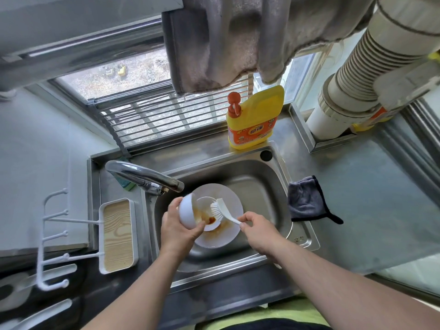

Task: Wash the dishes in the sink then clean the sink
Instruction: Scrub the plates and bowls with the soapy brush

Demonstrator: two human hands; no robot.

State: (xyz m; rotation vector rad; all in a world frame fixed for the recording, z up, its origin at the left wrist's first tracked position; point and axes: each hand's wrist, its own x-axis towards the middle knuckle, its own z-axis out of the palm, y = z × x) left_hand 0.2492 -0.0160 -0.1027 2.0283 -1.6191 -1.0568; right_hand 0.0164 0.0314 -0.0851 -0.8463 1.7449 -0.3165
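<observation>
Clearly the washing step is in hand: the left hand (177,226) has its grip curled round a small white bowl (188,211), tilted over the sink (259,172), while the right hand (256,228) pinches the handle of a white brush (220,209) whose bristles sit just beside the bowl's mouth. Below both grips lies a white plate (234,206) smeared with brown sauce; a second small dish seems to rest on it, though that is hard to tell. Next, I judge, the brush must scrub inside the bowl, then rinse under the tap (142,173). The bowl's inside shows brownish streaks.
</observation>
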